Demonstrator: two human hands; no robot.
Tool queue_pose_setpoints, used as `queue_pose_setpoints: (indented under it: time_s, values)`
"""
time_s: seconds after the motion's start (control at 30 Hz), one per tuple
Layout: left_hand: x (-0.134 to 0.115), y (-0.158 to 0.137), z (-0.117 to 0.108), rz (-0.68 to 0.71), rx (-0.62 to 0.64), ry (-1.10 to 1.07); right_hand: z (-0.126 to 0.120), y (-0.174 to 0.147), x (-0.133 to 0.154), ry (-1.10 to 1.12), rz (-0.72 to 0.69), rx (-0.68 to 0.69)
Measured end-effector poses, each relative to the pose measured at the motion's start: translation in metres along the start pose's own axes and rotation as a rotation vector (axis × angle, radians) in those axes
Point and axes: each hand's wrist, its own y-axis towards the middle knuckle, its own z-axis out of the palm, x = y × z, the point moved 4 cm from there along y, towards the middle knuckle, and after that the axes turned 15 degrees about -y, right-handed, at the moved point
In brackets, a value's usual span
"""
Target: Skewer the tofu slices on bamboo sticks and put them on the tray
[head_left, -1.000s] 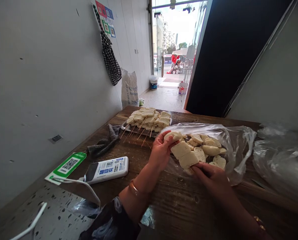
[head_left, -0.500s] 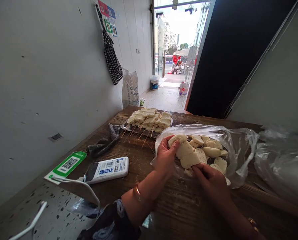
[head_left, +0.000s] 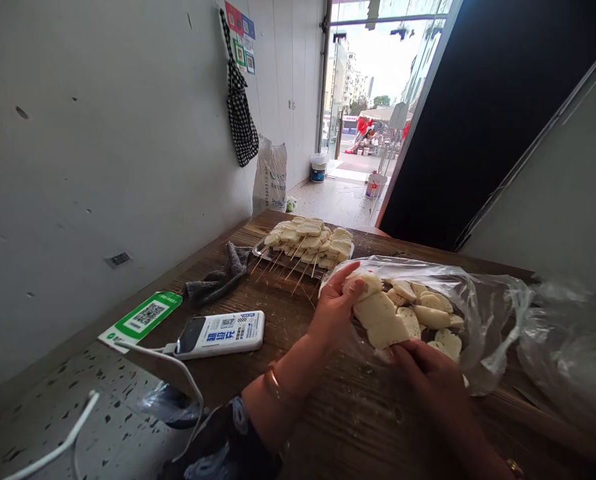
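Over the dark wooden tabletop, beside a clear plastic bag, the left hand curls round pale food slices; the right hand pinches their lower end, part of its grip hidden

Left hand grips top of pale slice row; right hand pinches lower end. Clear bag of loose slices beside. Skewered slices on tray, farther back on surface.

Between the white power bank and the left hand, the bench offers bare wood for passing. Farther ahead, wooden sticks project from the tray into this way; at the right, the plastic bag obstructs.
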Motion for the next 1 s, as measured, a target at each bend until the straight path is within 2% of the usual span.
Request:
queue_pose_setpoints:
  time_s: [0.13,0.43,0.7,1.0]
  values:
    - [0.005,-0.001,0.001,-0.024,0.051,0.065,-0.003,0.000,-0.004,-0.032,0.039,-0.016]
    - [0.009,-0.006,0.003,0.023,0.063,0.087,-0.006,-0.003,-0.003,-0.069,0.073,-0.057]
    - [0.012,-0.009,0.006,0.016,0.081,0.075,-0.005,-0.001,-0.006,-0.103,0.068,-0.063]
    - [0.014,-0.012,0.010,0.004,0.079,0.077,-0.011,-0.002,0.003,-0.089,0.032,-0.078]
